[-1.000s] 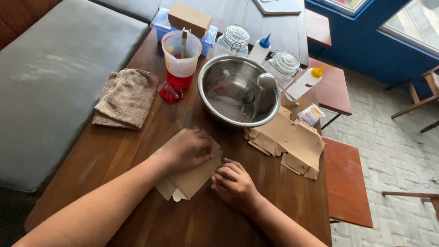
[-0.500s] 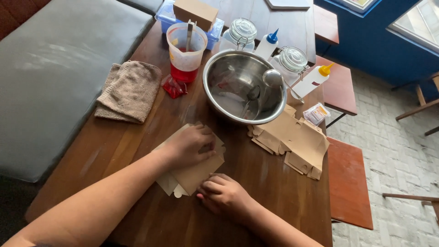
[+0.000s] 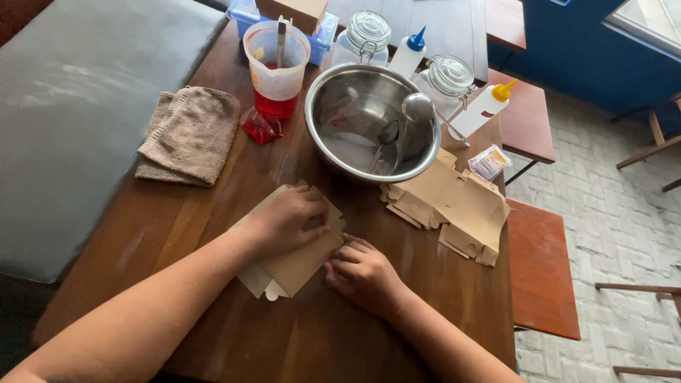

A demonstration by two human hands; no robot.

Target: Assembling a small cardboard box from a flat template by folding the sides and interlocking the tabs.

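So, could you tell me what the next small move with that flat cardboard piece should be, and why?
Probably run the right hand along the edge of the cardboard to crease it. The left hand lies flat on the sheet, pinning it to the table, and the right fingertips sit at its right edge.

A steel mixing bowl (image 3: 372,120) is sitting on the wooden desk (image 3: 213,177), with a spoon and a ladle lying inside it. A folded brown towel (image 3: 190,135) is lying at the desk's left edge, near a small red packet (image 3: 261,128) and a plastic jug (image 3: 277,67) holding red liquid. Two lidded glass jars (image 3: 363,35) and two squeeze bottles (image 3: 486,108) are standing behind the bowl. A stack of flat cardboard box blanks (image 3: 454,206) is lying just right of the bowl.
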